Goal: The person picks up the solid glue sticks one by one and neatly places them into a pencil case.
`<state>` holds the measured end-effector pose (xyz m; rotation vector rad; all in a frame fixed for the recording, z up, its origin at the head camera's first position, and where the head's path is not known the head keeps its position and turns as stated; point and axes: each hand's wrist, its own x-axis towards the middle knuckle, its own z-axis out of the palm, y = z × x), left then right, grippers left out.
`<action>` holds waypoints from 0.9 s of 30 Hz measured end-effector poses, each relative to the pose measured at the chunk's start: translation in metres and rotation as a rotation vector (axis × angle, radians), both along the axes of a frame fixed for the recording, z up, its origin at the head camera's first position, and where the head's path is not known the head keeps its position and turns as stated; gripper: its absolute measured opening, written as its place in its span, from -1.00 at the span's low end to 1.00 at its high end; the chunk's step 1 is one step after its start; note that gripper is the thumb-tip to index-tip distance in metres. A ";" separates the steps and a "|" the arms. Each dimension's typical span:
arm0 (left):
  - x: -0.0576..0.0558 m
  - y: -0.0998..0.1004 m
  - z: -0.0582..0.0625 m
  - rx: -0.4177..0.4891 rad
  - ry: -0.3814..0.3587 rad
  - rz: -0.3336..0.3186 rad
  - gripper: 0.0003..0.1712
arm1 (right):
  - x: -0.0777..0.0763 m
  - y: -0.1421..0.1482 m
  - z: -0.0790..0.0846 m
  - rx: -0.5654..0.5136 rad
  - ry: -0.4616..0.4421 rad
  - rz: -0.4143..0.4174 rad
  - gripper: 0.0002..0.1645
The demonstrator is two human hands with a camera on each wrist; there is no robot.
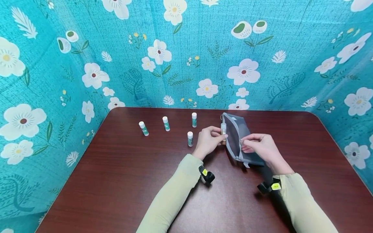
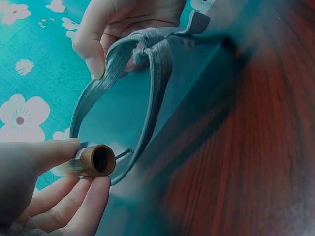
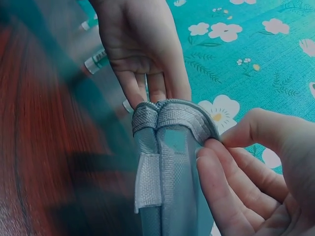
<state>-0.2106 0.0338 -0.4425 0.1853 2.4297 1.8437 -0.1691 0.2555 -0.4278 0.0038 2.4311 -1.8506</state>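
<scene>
My left hand [image 1: 207, 140] pinches a small tube [image 1: 223, 128] with a clear upper part and a brown lower end, between thumb and fingers. Its hollow brown base [image 2: 102, 160] faces the left wrist camera. Right beside the tube is the mouth of a grey mesh zip pouch [image 1: 244, 122], unzipped and spread apart. The thumb and fingers of my right hand [image 1: 263, 147] pinch the pouch's zippered edge [image 3: 189, 118] on the right side. The pouch's contents are hidden.
Left of the pouch, several white-capped tubes with green labels stand on the dark red-brown table [image 1: 122, 181], among them a near one [image 1: 190, 139], a back one [image 1: 194, 120] and a far-left one [image 1: 144, 129]. Floral turquoise cloth [image 1: 186, 64] hangs behind the table.
</scene>
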 end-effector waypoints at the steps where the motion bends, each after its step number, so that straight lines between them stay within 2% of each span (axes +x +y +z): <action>1: 0.000 0.001 0.000 0.001 -0.003 0.003 -0.72 | 0.000 -0.001 0.000 0.000 0.000 0.000 -0.63; 9: -0.005 0.007 -0.002 -0.003 -0.028 0.036 -0.72 | 0.000 -0.007 0.001 -0.037 0.002 0.000 -0.63; 21: -0.012 0.012 -0.005 -0.032 -0.130 0.091 -0.72 | 0.000 -0.012 -0.001 -0.051 -0.011 0.006 -0.64; 27: -0.013 0.013 -0.005 -0.051 -0.137 0.103 -0.68 | 0.000 -0.015 -0.001 -0.063 -0.014 -0.001 -0.64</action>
